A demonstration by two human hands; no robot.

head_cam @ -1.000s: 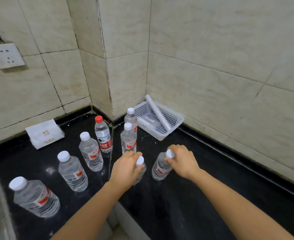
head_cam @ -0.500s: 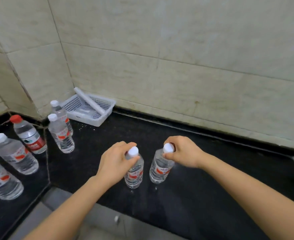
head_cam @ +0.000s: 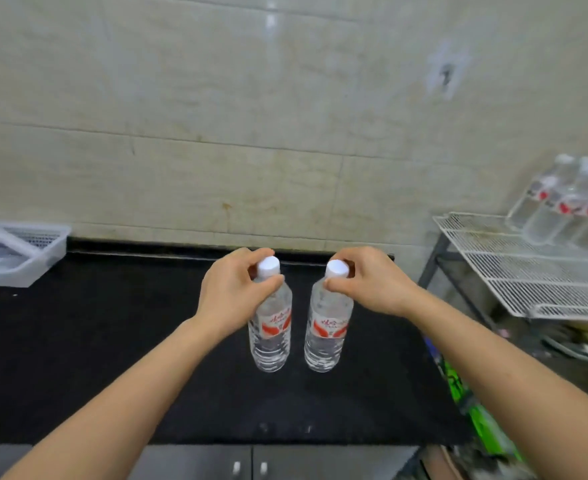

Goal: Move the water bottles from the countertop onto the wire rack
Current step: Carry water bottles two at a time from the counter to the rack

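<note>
Your left hand (head_cam: 232,289) is closed around the neck of the left bottle (head_cam: 270,327), fingers and thumb pinching just under its white cap. Your right hand (head_cam: 372,282) holds the right bottle (head_cam: 327,327) the same way. Both bottles hang upright at centre frame, side by side but not touching, over the black countertop (head_cam: 95,358); whether their bases clear the surface cannot be told with certainty.

Compared with half a second ago, the view has swung right. The white basket (head_cam: 19,251) now sits at the far left edge, the row of remaining bottles has left the frame, and the wire rack (head_cam: 528,271) has come into view at the right edge. Bottles already on the rack (head_cam: 569,209) stand blurred at its far right end.

Judgement: the pick-up is complete and the carry is under way. The rack's near shelf area appears free. Keep both grips firm at the necks and continue right, past the countertop's end.
</note>
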